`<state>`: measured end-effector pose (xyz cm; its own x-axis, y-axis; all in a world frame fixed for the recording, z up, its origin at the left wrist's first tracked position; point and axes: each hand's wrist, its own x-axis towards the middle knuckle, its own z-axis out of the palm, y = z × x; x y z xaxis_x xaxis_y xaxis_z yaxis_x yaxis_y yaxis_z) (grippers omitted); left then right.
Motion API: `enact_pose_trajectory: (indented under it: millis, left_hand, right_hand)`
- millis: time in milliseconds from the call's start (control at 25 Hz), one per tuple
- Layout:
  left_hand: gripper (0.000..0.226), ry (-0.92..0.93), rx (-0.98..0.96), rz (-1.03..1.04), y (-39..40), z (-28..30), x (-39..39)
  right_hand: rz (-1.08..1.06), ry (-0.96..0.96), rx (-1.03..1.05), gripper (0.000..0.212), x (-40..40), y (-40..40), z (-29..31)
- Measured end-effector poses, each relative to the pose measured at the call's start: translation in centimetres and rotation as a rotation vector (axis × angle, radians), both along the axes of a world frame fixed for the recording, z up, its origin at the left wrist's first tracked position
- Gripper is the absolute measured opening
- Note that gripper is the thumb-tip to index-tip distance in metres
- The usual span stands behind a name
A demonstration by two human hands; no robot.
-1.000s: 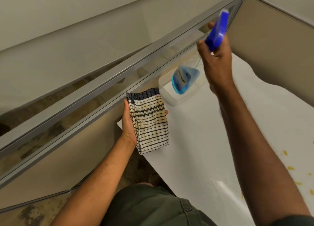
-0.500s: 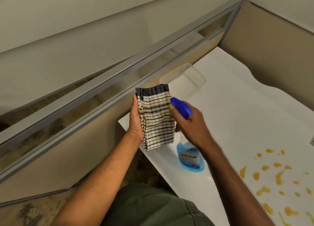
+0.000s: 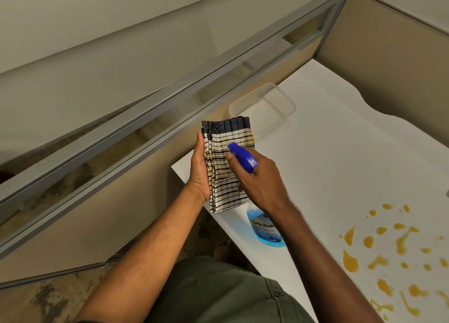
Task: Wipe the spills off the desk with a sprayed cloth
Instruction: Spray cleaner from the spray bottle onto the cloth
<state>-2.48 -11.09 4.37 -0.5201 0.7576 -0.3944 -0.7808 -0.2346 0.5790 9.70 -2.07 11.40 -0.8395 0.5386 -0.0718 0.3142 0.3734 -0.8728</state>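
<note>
Left hand (image 3: pixel 200 169) grips the folded striped cloth (image 3: pixel 224 167) at frame centre; right hand (image 3: pixel 261 179) clutches the blue spray bottle (image 3: pixel 263 225), nozzle at the cloth; orange spills (image 3: pixel 388 250) lower right on the white desk (image 3: pixel 340 152).

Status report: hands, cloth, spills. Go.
Left hand holding folded striped cloth upright. Right hand on spray bottle, nozzle at the cloth. Orange spills unwiped on desk. Nothing blocking them.
</note>
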Motion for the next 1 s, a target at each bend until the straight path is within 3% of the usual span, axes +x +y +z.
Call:
enact_pose_trajectory:
  millis: [200, 480, 760, 1000]
  left_hand:
    - [0.092, 0.035, -0.021, 0.04, -0.2, 0.1, 0.0]
    - [0.092, 0.05, -0.039, 0.04, -0.5, 0.3, -0.2]
    - [0.091, 0.075, -0.01, 0.022, -0.6, 0.5, -0.7]
    - [0.092, 0.058, -0.017, 0.006, -0.5, 0.3, -0.9]
  right_hand:
    - [-0.049, -0.082, 0.015, 0.037, 0.3, 0.2, -0.4]
    - [-0.051, -0.022, -0.016, 0.023, 0.5, -0.3, -0.4]
    - [-0.199, -0.058, -0.006, 0.038, 0.8, 1.3, -0.1]
    - [-0.157, -0.023, -0.051, 0.037, 0.2, 0.8, 0.4]
